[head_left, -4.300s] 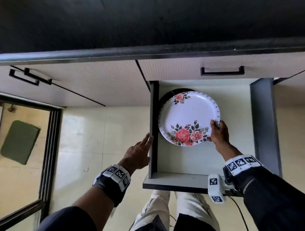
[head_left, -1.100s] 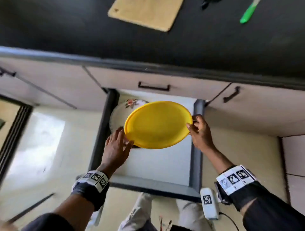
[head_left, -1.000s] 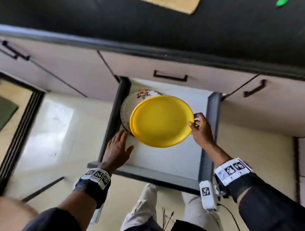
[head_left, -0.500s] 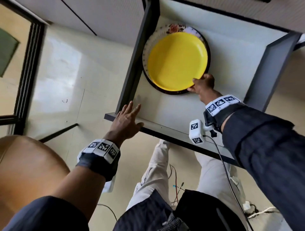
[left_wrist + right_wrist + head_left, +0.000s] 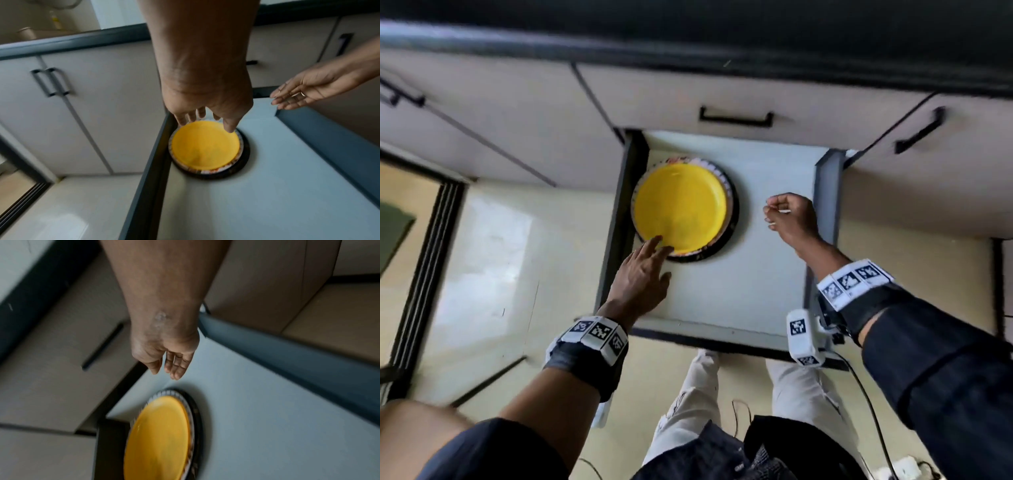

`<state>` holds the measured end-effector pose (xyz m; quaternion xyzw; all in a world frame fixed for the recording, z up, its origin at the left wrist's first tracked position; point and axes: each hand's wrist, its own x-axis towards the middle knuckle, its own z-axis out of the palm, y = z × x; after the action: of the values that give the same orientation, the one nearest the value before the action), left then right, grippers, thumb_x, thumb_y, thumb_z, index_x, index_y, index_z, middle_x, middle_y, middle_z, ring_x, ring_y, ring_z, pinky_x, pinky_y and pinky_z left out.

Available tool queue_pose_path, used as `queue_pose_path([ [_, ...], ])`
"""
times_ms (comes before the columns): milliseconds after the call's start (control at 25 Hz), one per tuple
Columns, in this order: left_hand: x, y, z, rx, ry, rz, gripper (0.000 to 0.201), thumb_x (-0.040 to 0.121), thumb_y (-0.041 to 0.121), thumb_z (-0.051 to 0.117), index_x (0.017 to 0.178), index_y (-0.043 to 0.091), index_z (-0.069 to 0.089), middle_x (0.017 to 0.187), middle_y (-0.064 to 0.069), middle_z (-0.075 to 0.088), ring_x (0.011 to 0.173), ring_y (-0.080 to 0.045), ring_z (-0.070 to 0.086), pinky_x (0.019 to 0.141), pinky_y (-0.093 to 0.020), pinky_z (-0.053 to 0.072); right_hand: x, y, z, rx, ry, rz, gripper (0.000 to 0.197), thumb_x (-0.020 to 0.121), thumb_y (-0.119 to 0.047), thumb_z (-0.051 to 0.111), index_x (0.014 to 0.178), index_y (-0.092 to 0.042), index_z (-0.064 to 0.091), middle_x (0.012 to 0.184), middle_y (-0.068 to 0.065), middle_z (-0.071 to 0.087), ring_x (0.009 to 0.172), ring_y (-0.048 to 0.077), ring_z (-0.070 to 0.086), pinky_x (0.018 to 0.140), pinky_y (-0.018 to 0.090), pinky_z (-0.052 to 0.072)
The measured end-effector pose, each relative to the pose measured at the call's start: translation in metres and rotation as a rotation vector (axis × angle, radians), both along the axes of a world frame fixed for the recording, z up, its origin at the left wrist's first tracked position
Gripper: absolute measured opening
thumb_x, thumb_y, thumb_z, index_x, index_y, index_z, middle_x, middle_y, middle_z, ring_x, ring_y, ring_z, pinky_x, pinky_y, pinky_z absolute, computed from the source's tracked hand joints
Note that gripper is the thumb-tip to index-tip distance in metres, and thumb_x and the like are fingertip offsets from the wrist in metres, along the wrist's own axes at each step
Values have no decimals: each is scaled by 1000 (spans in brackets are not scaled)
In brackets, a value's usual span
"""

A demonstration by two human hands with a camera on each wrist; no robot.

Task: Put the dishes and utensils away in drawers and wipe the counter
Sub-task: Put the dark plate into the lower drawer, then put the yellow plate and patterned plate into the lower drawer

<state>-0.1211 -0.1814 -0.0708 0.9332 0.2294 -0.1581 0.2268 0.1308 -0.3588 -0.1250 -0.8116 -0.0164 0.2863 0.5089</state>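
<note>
Down in the open drawer (image 5: pixel 770 294), a yellow plate (image 5: pixel 679 209) lies flat on top of a stack, set against the drawer's left wall and toward its back. Under it shows the pale, patterned rim of a second plate (image 5: pixel 730 205), and beneath that a dark plate (image 5: pixel 735 219) whose edge sticks out on the right and near sides. The left hand (image 5: pixel 642 277) reaches in over the drawer's left front corner with its fingers straight and spread, holding nothing; its fingertips (image 5: pixel 654 241) are at the near edge of the yellow plate, though whether they press on it or hover just above cannot be told from these blurred views. The right hand (image 5: pixel 791 219) is up over the bare pale floor of the drawer, near the right wall and well apart from the plates. It holds nothing; from the head view its fingers look loosely bent, while both wrist views show them relaxed and nearly straight. Above the drawer runs the dark edge of the bench (image 5: pixel 688 44), and below it the pale cabinet fronts with black handles (image 5: pixel 736 118). Both wrists carry bands with black-and-white markers, and the right forearm is in a dark sleeve (image 5: pixel 945 359). Light trousers (image 5: pixel 801 394) and a glossy cream floor (image 5: pixel 493 260) show below and to the left of the drawer.
</note>
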Motion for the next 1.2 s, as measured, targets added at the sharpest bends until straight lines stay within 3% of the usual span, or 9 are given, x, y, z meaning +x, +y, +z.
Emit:
queue_pose_path([
  [200,168,-64,70,127,-338,-414,40,81,16,58,121,16,61,136,-9,54,118,-33,54,91,-43,47,92,-125,108,164,-180,-272,18,88,4,63,81,-13,61,72,12,63,46,7,55,47,19,47],
  [320,280,-139,112,122,-504,-656,44,77,8,64,119,17,60,132,-7,56,116,-30,54,94,-40,45,143,-222,152,164,-310,-451,15,88,4,63,81,-9,61,69,15,64,45,10,54,44,20,45],
  [480,404,-235,146,82,-619,-786,47,80,15,65,126,19,59,136,-4,54,122,-27,52,100,-41,43,201,-332,182,83,-397,-613,1,88,-1,66,89,-1,65,73,15,68,51,11,59,48,21,48],
  [560,464,-279,151,62,-537,-796,57,88,27,63,142,23,46,152,-2,39,140,-26,36,112,-40,30,234,-382,184,39,-407,-673,5,87,-7,69,91,-4,67,78,12,70,56,16,62,52,25,50],
  [640,517,-317,148,39,-334,-775,65,97,43,50,154,28,22,163,1,12,151,-24,8,122,-41,11,269,-421,180,6,-389,-730,6,86,-12,71,89,-8,68,82,11,71,56,18,63,55,28,51],
  [760,568,-354,131,123,-66,-774,66,99,58,28,154,41,-4,162,4,-19,149,-26,-18,120,-52,-8,317,-457,176,56,-299,-837,11,87,-17,72,84,-12,63,86,13,70,56,20,62,54,29,52],
  [920,594,-364,121,189,41,-774,72,93,69,31,145,57,-17,155,9,-35,144,-25,-31,115,-55,-15,381,-480,177,247,-181,-1052,29,91,-32,68,78,-9,55,75,16,60,56,24,56,51,31,51],
  [1080,602,-361,131,156,97,-794,76,90,71,36,141,61,-20,152,12,-41,141,-23,-36,114,-54,-18,426,-496,171,228,-20,-1287,62,74,-63,73,97,-7,57,78,10,67,46,16,61,48,25,54],
  [1200,601,-361,133,129,109,-800,77,90,70,37,140,62,-20,151,12,-41,140,-23,-38,113,-54,-19,450,-504,174,242,-82,-1423,66,68,-49,80,111,-7,53,89,9,65,45,15,56,41,21,47],
])
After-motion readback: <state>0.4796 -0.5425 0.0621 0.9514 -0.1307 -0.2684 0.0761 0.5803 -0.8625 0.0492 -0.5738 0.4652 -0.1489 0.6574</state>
